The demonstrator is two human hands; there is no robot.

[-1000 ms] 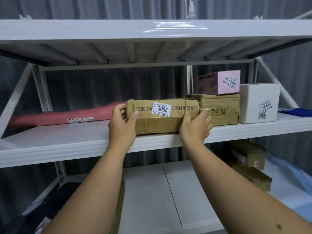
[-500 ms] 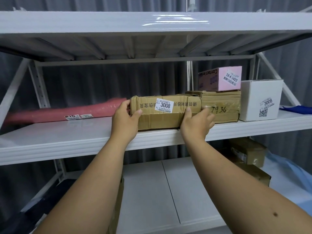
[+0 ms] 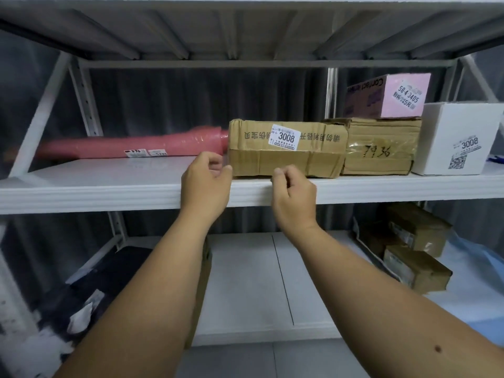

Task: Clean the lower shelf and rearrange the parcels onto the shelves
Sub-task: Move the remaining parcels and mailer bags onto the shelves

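Note:
A long brown cardboard parcel (image 3: pixel 286 148) with a white "3008" label lies on the middle shelf (image 3: pixel 109 184), pushed against a brown box marked "7936" (image 3: pixel 381 148). My left hand (image 3: pixel 206 181) hovers just off the parcel's left front corner, fingers loosely curled and holding nothing. My right hand (image 3: pixel 293 192) is in front of the parcel's lower edge, fingers curled, also holding nothing. A pink box (image 3: pixel 387 95) sits on the "7936" box. A white "3008" box (image 3: pixel 455 137) stands to the right. A long pink wrapped parcel (image 3: pixel 131 144) lies at the back left.
The lower shelf (image 3: pixel 245 282) shows bare white panels in the middle. Two brown parcels (image 3: pixel 417 249) are stacked at its right, beside blue plastic sheeting (image 3: pixel 480 268). A dark bag (image 3: pixel 90 290) sits at its left. The upper shelf's underside (image 3: pixel 245 28) spans overhead.
Both hands have let go of the long brown parcel and drawn back toward the shelf's front edge. The parcel now rests further back, against the "7936" box.

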